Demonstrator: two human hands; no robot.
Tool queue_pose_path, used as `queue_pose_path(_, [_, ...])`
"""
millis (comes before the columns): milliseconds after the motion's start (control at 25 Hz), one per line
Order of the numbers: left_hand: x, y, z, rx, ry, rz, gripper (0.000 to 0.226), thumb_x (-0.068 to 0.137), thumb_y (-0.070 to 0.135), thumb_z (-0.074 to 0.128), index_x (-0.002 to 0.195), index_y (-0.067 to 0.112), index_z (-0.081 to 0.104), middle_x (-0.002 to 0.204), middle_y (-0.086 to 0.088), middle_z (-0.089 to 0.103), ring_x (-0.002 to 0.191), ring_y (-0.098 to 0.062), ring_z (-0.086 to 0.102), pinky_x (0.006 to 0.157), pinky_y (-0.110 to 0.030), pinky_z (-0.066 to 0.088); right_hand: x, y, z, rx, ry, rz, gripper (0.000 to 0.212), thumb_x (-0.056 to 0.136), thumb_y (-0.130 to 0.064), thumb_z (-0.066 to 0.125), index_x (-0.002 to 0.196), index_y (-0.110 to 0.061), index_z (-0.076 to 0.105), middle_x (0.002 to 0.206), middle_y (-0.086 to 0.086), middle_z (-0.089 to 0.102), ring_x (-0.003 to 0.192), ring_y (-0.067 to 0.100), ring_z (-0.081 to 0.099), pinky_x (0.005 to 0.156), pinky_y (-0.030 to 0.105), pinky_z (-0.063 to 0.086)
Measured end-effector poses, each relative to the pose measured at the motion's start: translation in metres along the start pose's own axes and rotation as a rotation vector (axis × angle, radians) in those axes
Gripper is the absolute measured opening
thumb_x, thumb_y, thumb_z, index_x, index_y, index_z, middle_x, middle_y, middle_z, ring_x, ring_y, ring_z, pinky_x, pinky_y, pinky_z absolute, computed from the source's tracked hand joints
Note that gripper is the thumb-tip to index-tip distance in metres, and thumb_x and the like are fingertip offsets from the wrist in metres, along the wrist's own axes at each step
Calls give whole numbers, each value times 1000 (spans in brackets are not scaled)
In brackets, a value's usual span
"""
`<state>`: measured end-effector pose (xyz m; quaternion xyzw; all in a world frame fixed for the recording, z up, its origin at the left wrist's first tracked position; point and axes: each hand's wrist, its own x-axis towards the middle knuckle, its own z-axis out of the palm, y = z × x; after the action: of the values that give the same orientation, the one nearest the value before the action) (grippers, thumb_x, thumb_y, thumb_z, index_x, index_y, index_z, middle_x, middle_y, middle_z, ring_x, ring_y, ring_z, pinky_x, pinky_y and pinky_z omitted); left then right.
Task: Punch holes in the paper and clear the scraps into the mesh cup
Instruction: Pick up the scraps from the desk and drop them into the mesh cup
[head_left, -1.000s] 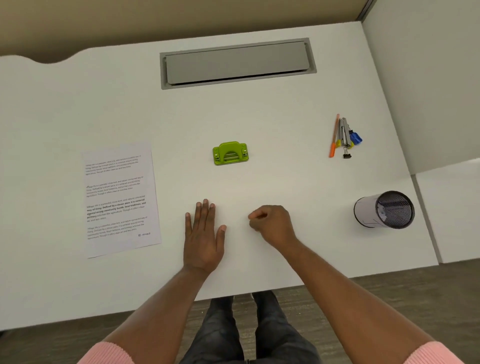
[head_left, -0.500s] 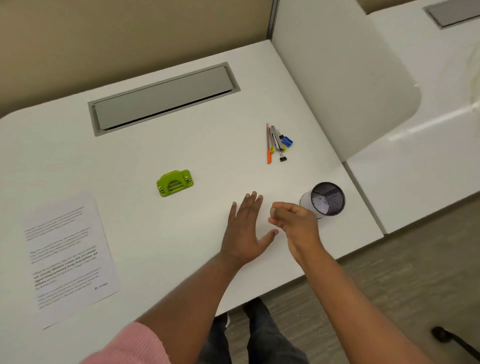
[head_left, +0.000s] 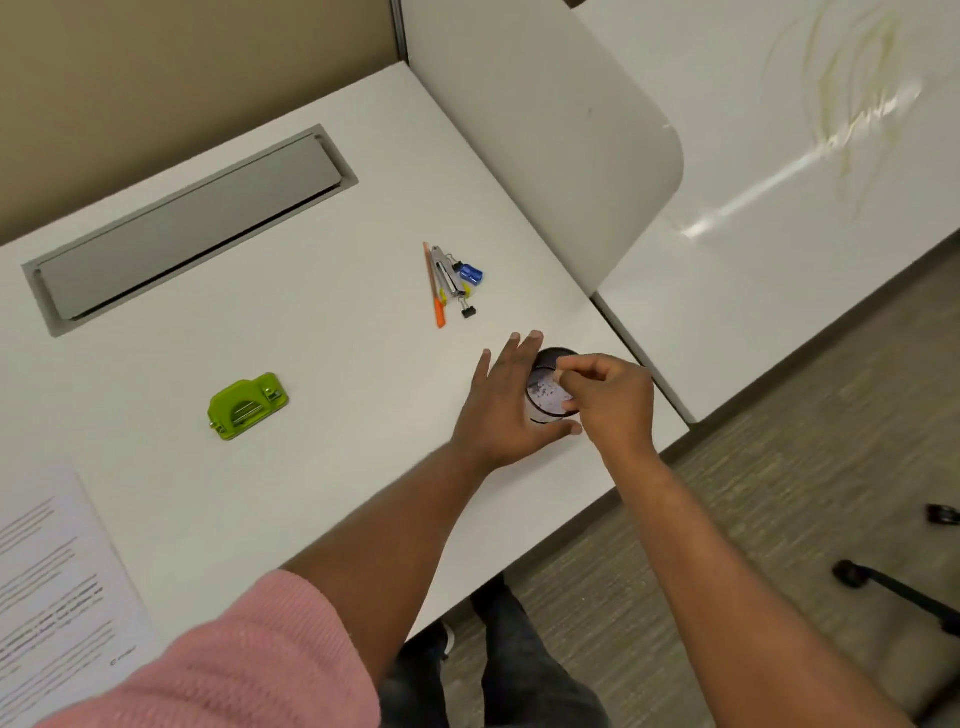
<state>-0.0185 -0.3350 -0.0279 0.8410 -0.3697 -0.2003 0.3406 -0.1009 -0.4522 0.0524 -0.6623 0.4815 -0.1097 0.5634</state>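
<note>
The mesh cup (head_left: 545, 396) stands near the desk's right front corner, with small paper scraps on its bottom. My left hand (head_left: 501, 410) lies flat against the cup's left side, fingers straight and thumb curled under its near side. My right hand (head_left: 613, 400) hovers over the cup's opening with fingertips pinched together; whether scraps sit between them is too small to tell. The green hole punch (head_left: 248, 406) rests untouched mid-desk. The printed paper (head_left: 52, 587) lies at the lower left, partly cut off by the frame.
An orange pen, stapler, blue tool and binder clips (head_left: 451, 283) lie behind the cup. A grey cable flap (head_left: 192, 228) is set into the desk's back. A white divider panel (head_left: 545, 130) rises on the right. A chair base (head_left: 893, 592) stands on the floor.
Both hands moved right from mid-desk to the mesh cup. The left now presses its side and the pinched right is above its opening. My view swung right.
</note>
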Motion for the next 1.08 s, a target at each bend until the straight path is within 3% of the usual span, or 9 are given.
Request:
queue_pose_path(200, [0,-1,2,-3,24,-17,107,76,87,59,160,32,21,166,13,28,153,6,-1,128,-38,1,5,11,-1,-153,-26,-87,17,91,-12,72,102,-21,81,96,-7,79,85,16,76,75,43,65])
queue_pose_path(360, [-1,2,0,-34,23,-33,106,76,82,64,159,30,24,167,12,27,152,7,-1,128,-36,-1,5,11,-1,-254,7,-184,12,86,-16,78,95,-24,80,87,-14,74,82,2,70,66,39,65])
queue_pose_path(480, [-4,3,0,-34,39,-31,104,78,78,65,160,28,24,167,10,27,152,6,0,128,-37,0,3,10,-3,-345,11,-276,14,86,-14,76,96,-23,79,89,-12,73,81,0,67,73,35,64])
queue_pose_path(760, [-13,10,1,-35,53,-56,110,79,73,67,162,24,14,170,7,20,153,6,-4,127,-36,-1,-5,9,-4,-451,-28,-379,22,91,-4,66,106,-16,77,100,-2,75,91,11,70,88,33,60])
queue_pose_path(1080, [-33,7,-11,25,61,-25,108,84,72,63,164,20,12,172,4,13,158,-6,-1,130,-44,2,-20,8,1,-710,-25,-528,28,96,-12,59,120,-17,73,118,2,75,102,23,72,84,35,57])
